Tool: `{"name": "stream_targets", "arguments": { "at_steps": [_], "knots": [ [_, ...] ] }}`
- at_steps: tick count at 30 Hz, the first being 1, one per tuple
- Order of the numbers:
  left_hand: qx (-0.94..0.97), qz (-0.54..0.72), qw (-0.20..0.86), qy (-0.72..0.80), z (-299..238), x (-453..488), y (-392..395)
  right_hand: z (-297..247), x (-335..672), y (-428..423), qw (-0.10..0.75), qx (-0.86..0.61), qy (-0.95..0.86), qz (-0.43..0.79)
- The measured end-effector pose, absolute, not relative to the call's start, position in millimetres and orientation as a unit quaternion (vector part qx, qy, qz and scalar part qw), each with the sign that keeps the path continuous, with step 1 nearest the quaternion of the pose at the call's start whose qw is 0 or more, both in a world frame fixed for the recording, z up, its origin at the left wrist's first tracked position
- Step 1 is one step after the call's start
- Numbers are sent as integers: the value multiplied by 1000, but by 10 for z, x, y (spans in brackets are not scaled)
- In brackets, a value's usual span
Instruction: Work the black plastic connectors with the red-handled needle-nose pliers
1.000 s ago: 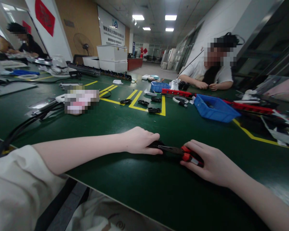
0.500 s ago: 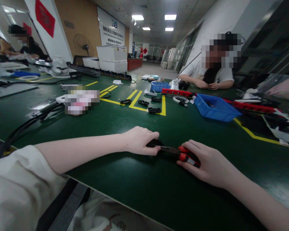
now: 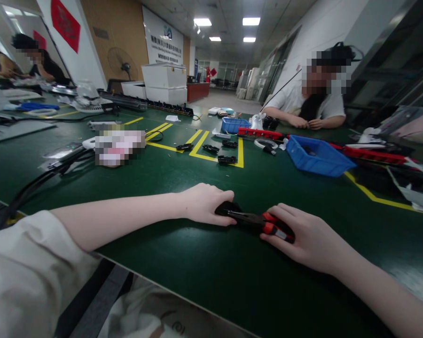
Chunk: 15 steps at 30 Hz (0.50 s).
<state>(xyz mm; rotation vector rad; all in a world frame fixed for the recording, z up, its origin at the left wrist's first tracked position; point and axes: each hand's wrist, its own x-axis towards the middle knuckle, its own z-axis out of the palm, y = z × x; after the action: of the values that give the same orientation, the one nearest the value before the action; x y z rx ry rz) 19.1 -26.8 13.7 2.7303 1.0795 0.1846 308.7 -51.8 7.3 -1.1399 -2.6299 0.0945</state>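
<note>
Between the thumb and fingers of my left hand (image 3: 207,204) is a small black part (image 3: 227,207), partly hidden by the fingers; its exact kind I cannot make out. My right hand (image 3: 305,234) is closed around the red-and-black handles of a pair of long-nose pliers (image 3: 248,217). The jaws point left and reach the black part in my left hand. Both hands are low over the green table, close to its front edge. Farther off, several small black parts (image 3: 227,160) lie in and beside a yellow tape outline.
A blue bin (image 3: 319,157) stands on the right, a smaller blue bin (image 3: 234,125) behind. Red strips (image 3: 261,134) and a coiled white cable (image 3: 266,143) lie near them. Black cables (image 3: 49,176) cross the left side. A person (image 3: 315,101) sits across the green table (image 3: 183,272).
My left thumb and fingers are slightly farther apart, so more of the black part shows. The pliers stay at it, and both hands have hardly moved.
</note>
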Motion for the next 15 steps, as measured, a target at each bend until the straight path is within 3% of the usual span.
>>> {"name": "stream_targets", "arguments": {
  "at_steps": [15],
  "knots": [
    [925, 65, 87, 365, 106, 188, -269, 43, 3142, -459, 200, -315, -926, -60]
  ]
}}
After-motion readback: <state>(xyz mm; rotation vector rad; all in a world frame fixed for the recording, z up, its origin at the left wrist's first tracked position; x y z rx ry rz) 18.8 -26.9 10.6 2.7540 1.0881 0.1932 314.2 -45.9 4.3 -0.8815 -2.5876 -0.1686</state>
